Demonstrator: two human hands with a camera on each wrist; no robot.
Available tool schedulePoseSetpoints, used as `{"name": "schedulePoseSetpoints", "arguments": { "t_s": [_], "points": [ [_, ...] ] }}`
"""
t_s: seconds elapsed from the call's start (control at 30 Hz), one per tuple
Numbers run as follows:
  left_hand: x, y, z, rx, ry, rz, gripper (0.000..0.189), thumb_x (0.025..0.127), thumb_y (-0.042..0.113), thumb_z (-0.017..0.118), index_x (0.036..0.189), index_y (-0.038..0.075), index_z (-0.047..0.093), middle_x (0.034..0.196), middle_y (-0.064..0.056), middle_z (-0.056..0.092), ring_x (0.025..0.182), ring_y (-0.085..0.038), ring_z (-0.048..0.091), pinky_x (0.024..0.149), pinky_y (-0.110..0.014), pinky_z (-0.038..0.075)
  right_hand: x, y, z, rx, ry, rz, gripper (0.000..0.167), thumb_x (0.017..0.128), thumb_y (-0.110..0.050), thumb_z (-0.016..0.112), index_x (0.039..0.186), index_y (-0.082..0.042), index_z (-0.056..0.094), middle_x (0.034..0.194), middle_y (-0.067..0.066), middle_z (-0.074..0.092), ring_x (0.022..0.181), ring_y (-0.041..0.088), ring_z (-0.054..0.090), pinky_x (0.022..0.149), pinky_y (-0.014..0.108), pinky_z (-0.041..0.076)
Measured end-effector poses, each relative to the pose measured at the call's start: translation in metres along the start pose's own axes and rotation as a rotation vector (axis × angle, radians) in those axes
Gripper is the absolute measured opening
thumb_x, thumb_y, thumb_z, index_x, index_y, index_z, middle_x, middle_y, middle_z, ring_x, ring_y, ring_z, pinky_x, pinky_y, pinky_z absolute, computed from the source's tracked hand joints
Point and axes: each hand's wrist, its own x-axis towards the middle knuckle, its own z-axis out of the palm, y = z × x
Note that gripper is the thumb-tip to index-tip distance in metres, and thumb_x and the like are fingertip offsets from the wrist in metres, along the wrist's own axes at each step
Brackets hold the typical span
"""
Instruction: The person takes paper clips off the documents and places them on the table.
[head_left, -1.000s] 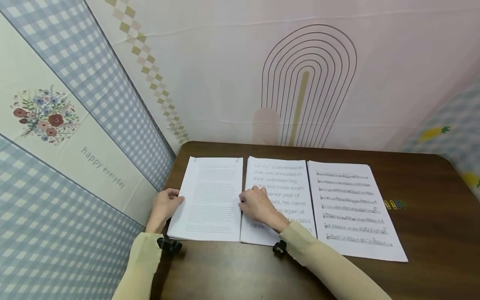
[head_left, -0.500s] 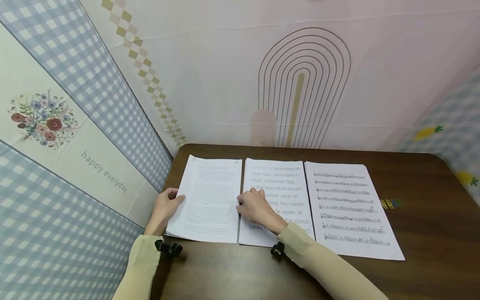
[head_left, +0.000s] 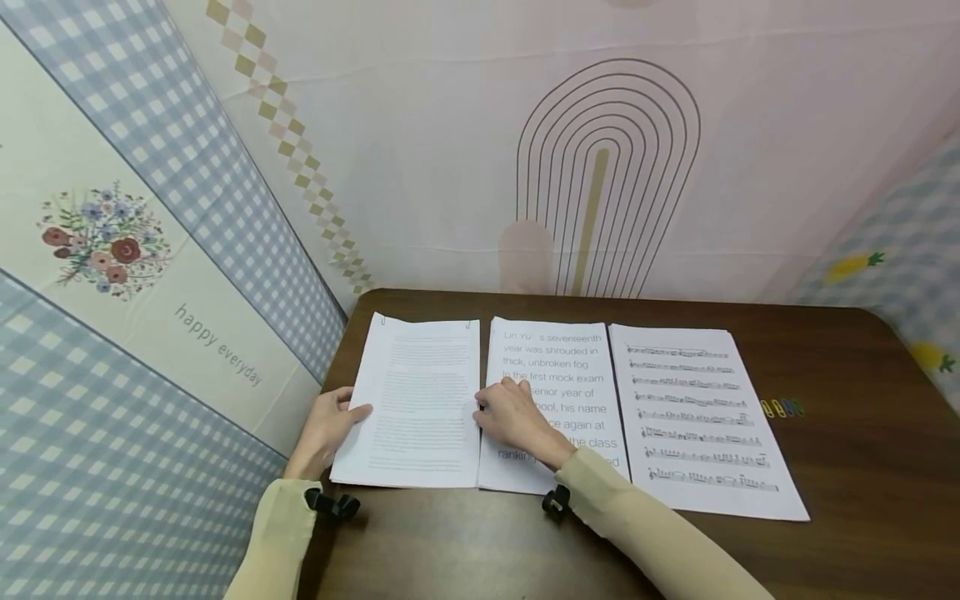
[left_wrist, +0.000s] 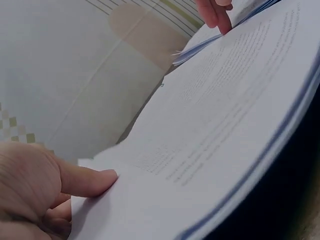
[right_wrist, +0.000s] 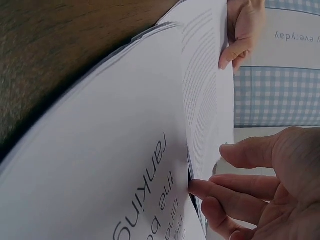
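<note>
One table [head_left: 442, 546] bears three paper stacks [head_left: 558, 364], two attached clips [head_left: 468, 325], four loose clips [head_left: 788, 407]; toward its left are one left hand [head_left: 327, 425], one right hand [head_left: 517, 417], two wrist devices [head_left: 322, 502].

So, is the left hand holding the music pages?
No, the left hand holds the leftmost paper stack, which has small print, while the music pages lie at the other end of the row.

The right hand [head_left: 513, 414] hides part of the large-print page [head_left: 579, 396].

My left hand [head_left: 328, 423] pinches, thumb [left_wrist: 89, 180] uppermost; my right hand [head_left: 517, 414] ends a slanting forearm [head_left: 652, 521], its thumb apart from the loosely bent fingers [right_wrist: 230, 200].
</note>
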Motion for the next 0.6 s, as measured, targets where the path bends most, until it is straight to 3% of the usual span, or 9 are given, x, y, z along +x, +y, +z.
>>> {"name": "schedulePoseSetpoints", "arguments": {
  "t_s": [0.27, 0.6],
  "points": [
    [-0.005, -0.001, -0.006, -0.066, 0.070, 0.021, 0.047, 0.107, 0.008, 0.069, 0.150, -0.006, 0.055, 0.119, -0.022, 0.079, 0.077, -0.009, 0.074, 0.068, -0.027, 0.060, -0.010, 0.002, -0.011, 0.193, 0.126, -0.013, 0.028, 0.098, -0.007, 0.076, 0.125, 0.002, 0.078, 0.120, 0.017, 0.082, 0.105, 0.030, 0.071, 0.090, 0.042, 0.058],
    [-0.028, 0.019, -0.028, -0.171, 0.078, 0.024, 0.056, 0.108, 0.009, 0.066, 0.158, -0.004, 0.045, 0.092, 0.010, 0.076, 0.077, -0.006, 0.075, 0.068, -0.027, 0.062, -0.024, 0.015, -0.039, 0.339, 0.252, 0.033, 0.028, 0.098, -0.009, 0.077, 0.126, -0.004, 0.078, 0.110, 0.008, 0.084, 0.097, 0.020, 0.071, 0.080, 0.027, 0.049]
  ]
}}
